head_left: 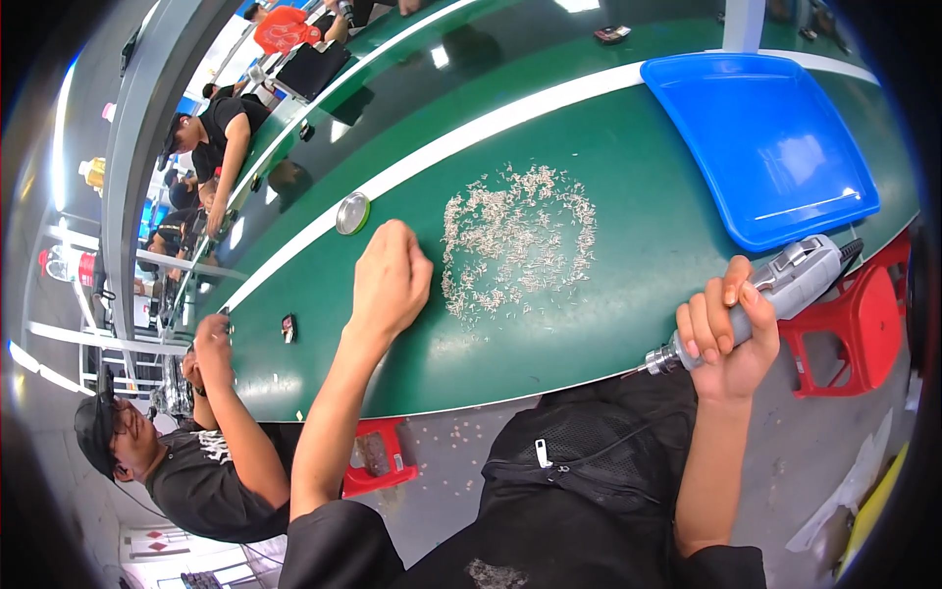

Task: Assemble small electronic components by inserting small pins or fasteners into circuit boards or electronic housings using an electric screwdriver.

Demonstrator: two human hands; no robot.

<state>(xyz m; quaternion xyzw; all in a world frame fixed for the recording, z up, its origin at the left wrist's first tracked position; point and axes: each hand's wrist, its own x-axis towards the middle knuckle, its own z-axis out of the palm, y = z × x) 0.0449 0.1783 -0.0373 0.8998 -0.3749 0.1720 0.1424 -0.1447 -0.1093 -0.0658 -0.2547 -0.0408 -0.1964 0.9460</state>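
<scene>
My right hand [724, 339] is wrapped round a grey electric screwdriver [800, 275] at the table's near edge. Its thin bit points left, over the edge. My left hand [392, 280] is closed above the green table; whatever its fingers hold, if anything, is hidden. Just right of that hand lies a loose spread of tiny silvery pieces [520, 240] that look like small screws. Beyond the left hand stands a small round tin [352, 213] with a green rim.
A blue plastic tray [785, 157] rests at the right of the green table [628, 187]. Red stools [859, 329] stand below. On my left a co-worker [186, 471] sits close, arms over the table. A small dark part [288, 329] lies near them. Other people work across the line.
</scene>
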